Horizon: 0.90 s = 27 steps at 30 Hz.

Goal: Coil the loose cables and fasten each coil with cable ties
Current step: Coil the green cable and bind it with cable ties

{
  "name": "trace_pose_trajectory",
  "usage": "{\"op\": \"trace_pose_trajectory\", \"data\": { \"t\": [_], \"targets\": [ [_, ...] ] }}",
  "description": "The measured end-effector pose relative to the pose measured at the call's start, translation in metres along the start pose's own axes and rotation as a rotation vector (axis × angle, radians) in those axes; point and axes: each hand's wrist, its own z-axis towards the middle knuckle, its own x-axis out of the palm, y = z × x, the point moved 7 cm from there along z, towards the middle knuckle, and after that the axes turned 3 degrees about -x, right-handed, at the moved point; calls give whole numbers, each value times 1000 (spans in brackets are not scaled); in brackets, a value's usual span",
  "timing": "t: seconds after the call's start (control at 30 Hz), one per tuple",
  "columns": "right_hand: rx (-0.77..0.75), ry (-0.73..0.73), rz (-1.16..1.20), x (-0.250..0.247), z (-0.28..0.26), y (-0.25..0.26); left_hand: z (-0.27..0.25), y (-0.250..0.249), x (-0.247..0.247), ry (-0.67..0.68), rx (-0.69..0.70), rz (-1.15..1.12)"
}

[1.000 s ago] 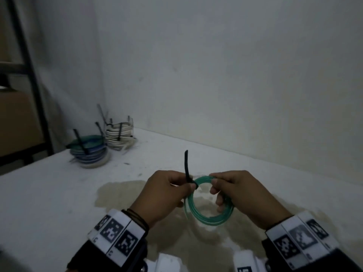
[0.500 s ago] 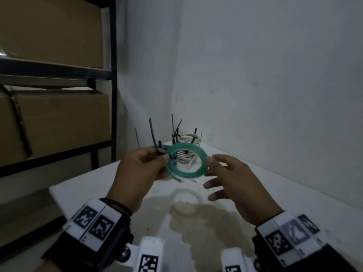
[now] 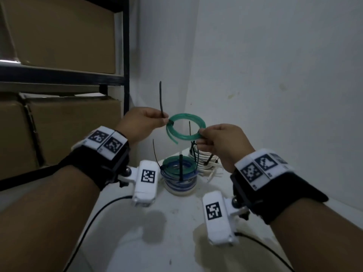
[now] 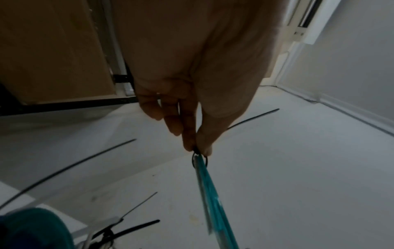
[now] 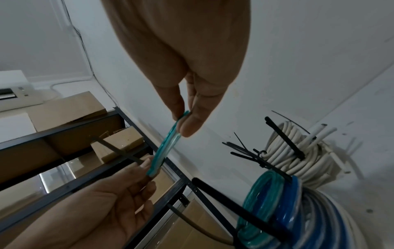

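From the head view, we hold the green coil (image 3: 185, 128) in the air above the desk (image 3: 176, 222). Our left hand (image 3: 142, 125) pinches its black tie (image 3: 161, 99); our right hand (image 3: 220, 142) pinches the opposite rim. Both wrist views confirm those pinches.

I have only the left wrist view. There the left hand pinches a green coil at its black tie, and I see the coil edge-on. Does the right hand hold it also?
Observer: Yes. The right hand pinches the opposite side of the green coil between thumb and fingers.
Operator: Does the coil rest on something?
Observer: No. It is held in the air, above a stack of tied green and blue coils that stands on the white table.
Operator: Is that the only finished stack?
Observer: No. A pile of tied white cable coils stands just behind it, nearer the wall.
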Motion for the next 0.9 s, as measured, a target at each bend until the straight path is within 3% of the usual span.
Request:
{"op": "trace_pose_trajectory", "data": {
  "t": [0.17,0.33,0.47,0.63,0.9],
  "targets": [
    [31,-46,-90,17,22,-20,24,33,-1,25,-20,26],
    [91,-7,-244,25,22,-44,26,69,0,117,-130,56],
    [40,1,-399,23,20,-48,20,91,2,157,-200,31],
    [-95,-4,-622,27,16,-48,12,108,9,149,-226,-13],
    [-47,64,-830,27,11,-66,5,122,21,114,-200,-83]
  ]
}}
